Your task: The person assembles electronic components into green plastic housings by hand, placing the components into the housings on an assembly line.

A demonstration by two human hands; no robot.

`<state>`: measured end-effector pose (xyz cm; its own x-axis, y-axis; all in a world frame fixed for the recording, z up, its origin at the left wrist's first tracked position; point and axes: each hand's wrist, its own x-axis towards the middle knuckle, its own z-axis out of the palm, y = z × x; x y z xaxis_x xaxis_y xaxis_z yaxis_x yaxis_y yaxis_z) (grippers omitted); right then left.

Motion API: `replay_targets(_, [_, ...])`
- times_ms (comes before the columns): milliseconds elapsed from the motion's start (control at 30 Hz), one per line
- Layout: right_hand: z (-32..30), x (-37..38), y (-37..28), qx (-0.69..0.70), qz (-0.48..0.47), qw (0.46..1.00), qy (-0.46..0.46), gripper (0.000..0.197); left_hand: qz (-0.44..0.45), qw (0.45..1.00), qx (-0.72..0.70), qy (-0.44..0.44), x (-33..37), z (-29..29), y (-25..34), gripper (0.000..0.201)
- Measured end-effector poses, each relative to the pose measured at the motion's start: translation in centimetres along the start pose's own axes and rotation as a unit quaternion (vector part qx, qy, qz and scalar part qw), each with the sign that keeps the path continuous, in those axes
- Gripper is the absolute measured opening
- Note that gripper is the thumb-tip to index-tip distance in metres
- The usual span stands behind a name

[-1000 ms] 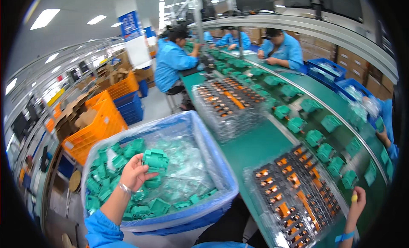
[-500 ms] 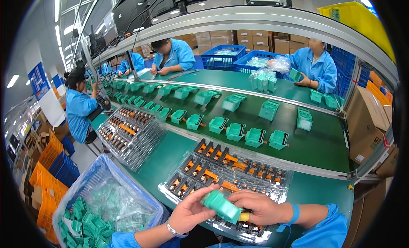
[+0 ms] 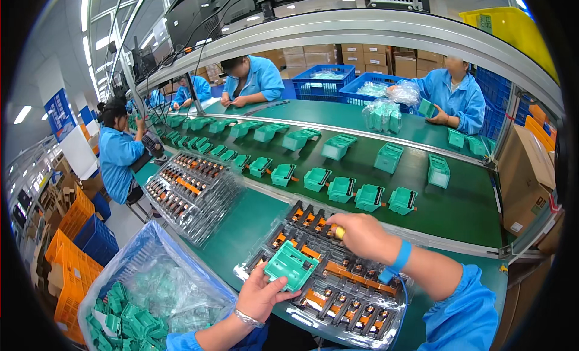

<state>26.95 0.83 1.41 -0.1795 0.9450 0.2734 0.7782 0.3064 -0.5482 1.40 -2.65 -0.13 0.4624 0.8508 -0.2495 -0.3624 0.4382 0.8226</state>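
Note:
My left hand [image 3: 260, 295] holds a green plastic housing [image 3: 291, 265], its hollow side facing up, above the near-left part of a clear plastic tray [image 3: 244, 272]. Rows of black-and-orange parts [image 3: 356, 318] fill the tray's pockets. My right hand [image 3: 365, 236], with a yellow cover on one finger and a blue strap [image 3: 398, 260] round the wrist, reaches to the tray's far rows. Its fingers are pinched together at the parts there; whatever is between them is hidden.
Green housings [image 3: 341, 189] stand in rows on the dark green conveyor [image 3: 458, 212] ahead. To my left are stacked part trays [image 3: 193, 194] and a lined bin [image 3: 151, 236] of green housings. Co-workers in blue sit across the line and at far left. A metal frame [image 3: 338, 31] spans overhead.
My right hand has left the green housing and moved forward to the tray's far rows. My left hand has turned the housing hollow side up and shifted slightly left.

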Motion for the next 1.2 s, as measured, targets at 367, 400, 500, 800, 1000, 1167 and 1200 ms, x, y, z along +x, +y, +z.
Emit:
replay_targets(367, [3.2, 4.0, 1.2, -0.087, 0.084, 0.992, -0.029, 0.033, 0.070, 0.997, 0.033, 0.003, 0.6, -1.3, -0.9, 0.051])
replay_targets(400, [2.9, 4.1, 1.0, -0.087, 0.083, 0.992, -0.031, 0.033, 0.077, 0.997, 0.026, 0.006, 0.6, -1.5, -1.2, 0.052])
replay_targets(500, [2.3, 4.6, 1.3, -0.070, 0.091, 0.993, -0.008, 0.011, 0.084, 0.996, 0.014, 0.010, 0.8, -1.7, -1.2, 0.051])
replay_targets(800, [-1.5, -0.6, -2.2, 0.360, 0.182, 0.915, 0.005, 0.026, 0.038, 0.997, -0.059, 0.036, 0.1, -2.3, -0.9, 0.048])
replay_targets(1000, [-2.0, -5.0, -5.3, 0.388, 0.068, 0.916, 0.070, 0.026, 0.003, 0.999, 0.044, 0.005, -0.6, -0.5, -0.5, 0.057])
replay_targets(1167, [-2.4, -5.7, -7.0, 0.181, -0.056, 0.978, 0.087, 0.020, 0.033, 0.990, 0.137, -0.031, -0.9, 0.0, -1.0, 0.059])
replay_targets(1200, [-2.3, -5.8, -7.0, 0.159, -0.059, 0.982, 0.078, 0.021, 0.035, 0.988, 0.146, -0.034, -1.0, 0.1, -1.0, 0.059])
